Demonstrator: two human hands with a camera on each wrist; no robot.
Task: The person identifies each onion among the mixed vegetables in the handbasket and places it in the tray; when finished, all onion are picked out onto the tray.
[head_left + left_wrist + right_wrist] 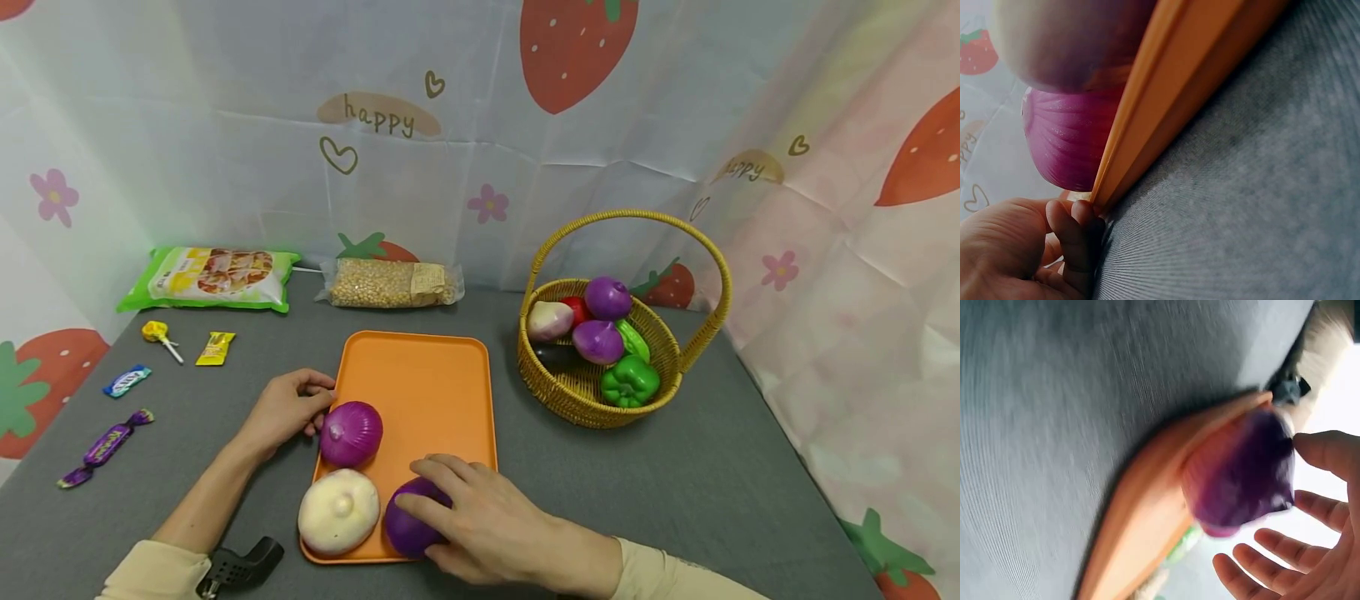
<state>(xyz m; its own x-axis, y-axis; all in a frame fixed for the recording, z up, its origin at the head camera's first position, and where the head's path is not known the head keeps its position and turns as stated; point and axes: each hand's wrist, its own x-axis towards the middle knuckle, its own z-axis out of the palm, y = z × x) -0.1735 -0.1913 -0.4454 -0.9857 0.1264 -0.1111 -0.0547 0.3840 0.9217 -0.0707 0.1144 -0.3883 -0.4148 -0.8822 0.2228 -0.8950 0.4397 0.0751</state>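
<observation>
An orange tray (pixel 420 375) lies on the grey table, and my left hand (pixel 288 410) pinches its left rim between thumb and fingers. Just inside that rim sits a magenta onion (pixel 351 435), close to the left fingertips. In front of it is a round cream turnip-like vegetable (pixel 339 512); the left wrist view shows its purplish side. At the tray's near right corner, a dark purple onion-like vegetable (pixel 408 525) is partly hidden by my right hand (pixel 480 521). The right wrist view shows the right fingers spread beside it, the thumb touching or nearly touching it.
A wicker basket (pixel 570 407) with a tall handle holds several toy vegetables at the right. At the back lie a green food bag (pixel 217 279) and a pack of yellow kernels (pixel 367 283). Candies, including a lollipop (pixel 156 332) and a purple-wrapped sweet (pixel 107 446), lie left.
</observation>
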